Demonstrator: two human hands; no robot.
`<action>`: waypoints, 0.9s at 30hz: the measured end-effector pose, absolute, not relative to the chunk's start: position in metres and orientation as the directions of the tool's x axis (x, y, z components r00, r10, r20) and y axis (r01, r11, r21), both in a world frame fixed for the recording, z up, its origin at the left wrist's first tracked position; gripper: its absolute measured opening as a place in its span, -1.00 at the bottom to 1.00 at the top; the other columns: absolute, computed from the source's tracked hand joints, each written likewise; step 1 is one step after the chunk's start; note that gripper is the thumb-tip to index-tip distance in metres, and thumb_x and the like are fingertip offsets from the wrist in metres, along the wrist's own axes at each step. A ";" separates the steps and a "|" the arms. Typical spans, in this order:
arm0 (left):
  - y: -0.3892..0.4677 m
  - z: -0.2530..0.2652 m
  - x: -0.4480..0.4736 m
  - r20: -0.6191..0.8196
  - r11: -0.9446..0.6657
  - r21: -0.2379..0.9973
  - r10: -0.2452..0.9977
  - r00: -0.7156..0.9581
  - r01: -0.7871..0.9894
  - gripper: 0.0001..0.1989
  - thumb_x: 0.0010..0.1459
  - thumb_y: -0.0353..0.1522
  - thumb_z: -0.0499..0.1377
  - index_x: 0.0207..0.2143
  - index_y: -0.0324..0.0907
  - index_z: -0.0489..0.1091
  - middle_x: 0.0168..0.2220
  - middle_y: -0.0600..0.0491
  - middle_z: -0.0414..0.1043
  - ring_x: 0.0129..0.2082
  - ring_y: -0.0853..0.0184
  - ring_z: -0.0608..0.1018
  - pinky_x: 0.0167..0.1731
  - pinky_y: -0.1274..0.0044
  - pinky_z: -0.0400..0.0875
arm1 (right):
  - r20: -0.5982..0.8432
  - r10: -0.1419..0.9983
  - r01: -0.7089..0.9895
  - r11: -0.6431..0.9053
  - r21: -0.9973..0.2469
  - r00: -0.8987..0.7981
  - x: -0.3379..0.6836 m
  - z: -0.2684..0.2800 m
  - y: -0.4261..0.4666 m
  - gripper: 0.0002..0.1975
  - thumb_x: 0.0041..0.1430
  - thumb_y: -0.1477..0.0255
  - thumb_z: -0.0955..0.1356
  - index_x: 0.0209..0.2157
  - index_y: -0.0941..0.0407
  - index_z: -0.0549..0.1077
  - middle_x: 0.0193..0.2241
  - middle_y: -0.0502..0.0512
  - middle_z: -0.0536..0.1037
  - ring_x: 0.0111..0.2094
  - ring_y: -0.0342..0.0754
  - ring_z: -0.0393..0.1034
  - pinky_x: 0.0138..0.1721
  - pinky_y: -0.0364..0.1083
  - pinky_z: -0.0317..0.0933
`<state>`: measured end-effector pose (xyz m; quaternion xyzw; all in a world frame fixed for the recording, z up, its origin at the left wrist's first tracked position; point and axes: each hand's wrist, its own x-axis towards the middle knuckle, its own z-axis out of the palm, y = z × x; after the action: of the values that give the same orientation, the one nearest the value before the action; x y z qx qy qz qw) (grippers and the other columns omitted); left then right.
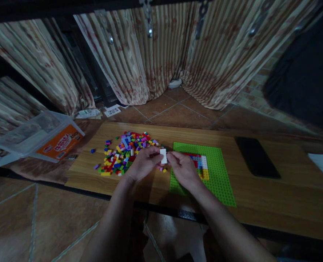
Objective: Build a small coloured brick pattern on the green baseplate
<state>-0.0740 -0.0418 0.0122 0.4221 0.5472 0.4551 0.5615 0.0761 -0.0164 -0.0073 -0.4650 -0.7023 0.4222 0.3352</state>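
Between my two hands is a white toy brick (163, 155), held up above the table. My left hand (145, 162) is closed, thumb and fingers pinching the brick from the left. My right hand (183, 169) is closed too, its fingertips at the brick's right edge. Under my right hand lies a green baseplate (220, 171) with red, blue, white and yellow bricks (203, 163) built up on it, partly covered by the hand. A heap of loose coloured bricks (126, 145) spreads behind and left of my left hand.
The wooden table (292, 196) also carries a black flat slab (256, 156) at the right. A clear plastic box (41, 134) with an orange label stands left of the table. Striped curtains (161, 54) hang behind, and papers (112, 110) lie on the tiled floor.
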 end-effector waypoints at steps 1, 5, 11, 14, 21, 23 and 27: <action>-0.042 0.012 -0.073 -0.221 0.221 0.974 0.975 -0.001 -0.053 -0.78 -0.05 -0.31 0.30 -0.37 -0.26 0.41 -0.46 0.08 0.47 -0.49 0.40 0.50 -0.46 0.56 0.42 | 0.046 0.940 0.275 0.146 -0.950 -0.339 0.076 -0.008 -0.016 -0.72 0.19 0.26 0.26 -0.32 0.12 0.54 -0.47 0.07 0.58 -0.45 -0.08 0.42 -0.40 -0.12 0.24; -0.042 0.014 -0.071 -0.182 0.185 0.980 0.983 0.033 -0.076 -0.70 -0.10 -0.26 0.35 -0.36 -0.28 0.43 -0.48 0.09 0.45 -0.51 0.43 0.47 -0.46 0.57 0.40 | -0.088 0.948 -0.007 -0.094 -0.996 -0.306 0.073 -0.007 -0.016 -0.73 -0.02 0.19 0.39 -0.45 0.13 0.52 -0.61 -0.03 0.49 -0.59 -0.16 0.27 -0.56 -0.17 0.13; -0.043 0.018 -0.070 -0.146 0.154 0.978 0.987 0.062 -0.142 -0.71 -0.11 -0.28 0.37 -0.39 -0.29 0.43 -0.53 0.11 0.42 -0.56 0.48 0.43 -0.49 0.60 0.36 | -0.153 0.933 -0.163 -0.215 -0.963 -0.326 0.077 0.001 -0.019 -0.71 -0.13 0.18 0.46 -0.53 0.14 0.51 -0.66 -0.07 0.42 -0.62 -0.23 0.16 -0.59 -0.19 0.05; -0.042 0.015 -0.067 -0.134 0.148 0.969 0.988 0.083 -0.197 -0.72 -0.10 -0.30 0.35 -0.36 -0.28 0.43 -0.46 0.08 0.46 -0.51 0.45 0.47 -0.46 0.59 0.38 | -0.165 0.914 -0.215 -0.258 -0.942 -0.371 0.089 0.008 -0.014 -0.71 -0.15 0.18 0.49 -0.53 0.14 0.52 -0.64 -0.05 0.43 -0.60 -0.22 0.21 -0.56 -0.19 0.09; -0.043 0.017 -0.059 -0.173 0.173 0.962 0.985 0.022 -0.210 -0.72 -0.02 -0.39 0.25 -0.19 -0.18 0.41 -0.49 0.17 0.38 -0.57 0.49 0.45 -0.55 0.63 0.32 | -0.075 0.980 -0.197 -0.112 -0.974 -0.184 0.154 0.016 0.014 -0.78 -0.15 0.26 0.52 -0.43 0.04 0.56 -0.56 -0.08 0.47 -0.51 -0.22 0.30 -0.45 -0.19 0.20; -0.043 0.017 -0.056 -0.171 0.177 0.965 0.984 0.046 -0.192 -0.72 -0.01 -0.41 0.22 -0.18 -0.18 0.40 -0.53 0.19 0.36 -0.60 0.51 0.41 -0.56 0.64 0.29 | -0.051 0.983 -0.087 -0.067 -0.994 -0.174 0.172 0.015 0.018 -0.79 -0.10 0.26 0.50 -0.36 0.02 0.58 -0.51 -0.06 0.51 -0.48 -0.19 0.33 -0.41 -0.17 0.23; -0.041 0.013 -0.051 -0.173 0.188 0.972 0.979 0.112 -0.141 -0.85 -0.02 -0.42 0.20 -0.32 -0.22 0.40 -0.52 0.18 0.35 -0.58 0.52 0.38 -0.53 0.64 0.28 | -0.069 0.961 0.185 -0.019 -0.983 -0.266 0.189 0.014 0.014 -0.72 -0.04 0.23 0.46 -0.26 0.04 0.59 -0.40 0.01 0.59 -0.39 -0.10 0.41 -0.31 -0.08 0.29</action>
<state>-0.0509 -0.0408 0.0129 0.4371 0.4789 0.4635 0.6040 0.1891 0.0142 0.0144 -0.4810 -0.5959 0.5273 0.3680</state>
